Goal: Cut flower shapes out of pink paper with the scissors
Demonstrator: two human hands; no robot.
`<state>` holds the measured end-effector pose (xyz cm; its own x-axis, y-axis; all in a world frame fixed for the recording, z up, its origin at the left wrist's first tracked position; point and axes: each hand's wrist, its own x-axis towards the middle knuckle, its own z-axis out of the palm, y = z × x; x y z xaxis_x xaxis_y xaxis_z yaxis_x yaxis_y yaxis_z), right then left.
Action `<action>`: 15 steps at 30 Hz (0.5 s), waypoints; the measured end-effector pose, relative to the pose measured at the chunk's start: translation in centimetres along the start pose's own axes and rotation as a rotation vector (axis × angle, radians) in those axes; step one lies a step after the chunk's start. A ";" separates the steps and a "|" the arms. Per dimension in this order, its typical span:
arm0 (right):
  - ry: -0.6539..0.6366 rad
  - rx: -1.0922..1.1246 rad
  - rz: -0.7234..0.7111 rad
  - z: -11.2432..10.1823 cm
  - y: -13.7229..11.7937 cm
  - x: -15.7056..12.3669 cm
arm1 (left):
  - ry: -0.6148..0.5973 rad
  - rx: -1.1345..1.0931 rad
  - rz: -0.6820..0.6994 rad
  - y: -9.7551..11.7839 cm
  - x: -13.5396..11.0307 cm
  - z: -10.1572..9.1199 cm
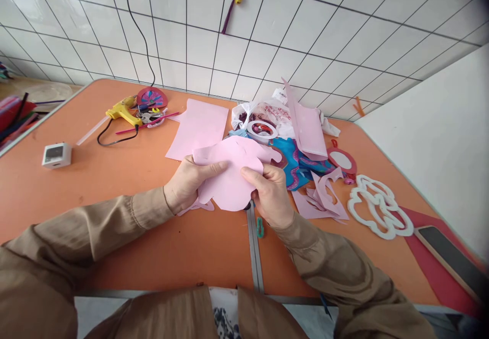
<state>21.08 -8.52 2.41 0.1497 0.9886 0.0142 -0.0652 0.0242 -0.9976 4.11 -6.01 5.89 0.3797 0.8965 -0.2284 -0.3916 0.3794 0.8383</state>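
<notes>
A pink sheet cut with wavy edges (229, 191) is held up over the orange table, between both hands. My left hand (191, 181) pinches its left side, thumb on the near face. My right hand (269, 188) grips the right side the same way, with the fingers behind the sheet. A dark tip shows below my right hand, too hidden to name. Pink offcuts (198, 206) lie partly under the sheet, and a small green clip (260, 228) lies near my right wrist.
A yellow glue gun (124, 110) with its cord and a small white box (56, 155) stand left. Behind are a flat pink sheet (202, 127) and plastic bags (273, 117). Pink scraps (321, 196), white cloud-shaped cutouts (369, 214) and a phone (451, 257) lie right.
</notes>
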 end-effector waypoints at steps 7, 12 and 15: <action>-0.006 0.000 0.028 0.2 -0.3 -0.1 | 0.050 0.042 0.037 -0.1 0.2 -0.2; -0.004 0.029 0.040 0.5 -0.7 -0.2 | 0.054 0.074 0.039 0.0 0.2 -0.2; -0.012 0.035 0.059 0.7 -0.9 -0.3 | 0.054 0.067 0.042 0.1 0.1 -0.2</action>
<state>20.39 -8.73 3.40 0.1332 0.9902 -0.0431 -0.1082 -0.0287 -0.9937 3.98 -5.80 5.83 0.3173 0.9232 -0.2171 -0.3488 0.3264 0.8785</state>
